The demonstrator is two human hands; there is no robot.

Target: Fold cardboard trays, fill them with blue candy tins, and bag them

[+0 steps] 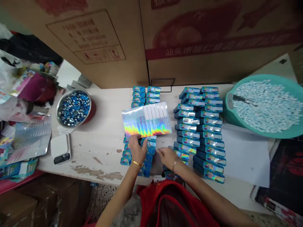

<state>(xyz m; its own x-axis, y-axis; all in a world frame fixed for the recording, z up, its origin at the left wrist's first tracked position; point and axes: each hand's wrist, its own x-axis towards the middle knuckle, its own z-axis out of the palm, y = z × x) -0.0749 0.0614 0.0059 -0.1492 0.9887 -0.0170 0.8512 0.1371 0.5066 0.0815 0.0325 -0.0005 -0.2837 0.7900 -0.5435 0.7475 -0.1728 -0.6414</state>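
Observation:
My left hand (136,148) pinches the lower left edge of a shiny rainbow-foil sticker sheet (146,120) and holds it up over a row of small blue boxes (146,94). White strips run across the sheet's upper right part. My right hand (167,157) rests just to the right, fingers curled and pointing left toward the boxes under the sheet; whether it holds anything is hidden. Two long rows of blue boxes with foil tops (201,129) lie to the right of both hands.
A teal basin (229,116) full of pale blue pieces stands at the right. A steel bowl (73,108) of blue round items and a small white scale (61,148) are at the left. Cardboard cartons (142,41) wall the back. White paper (246,154) lies at right.

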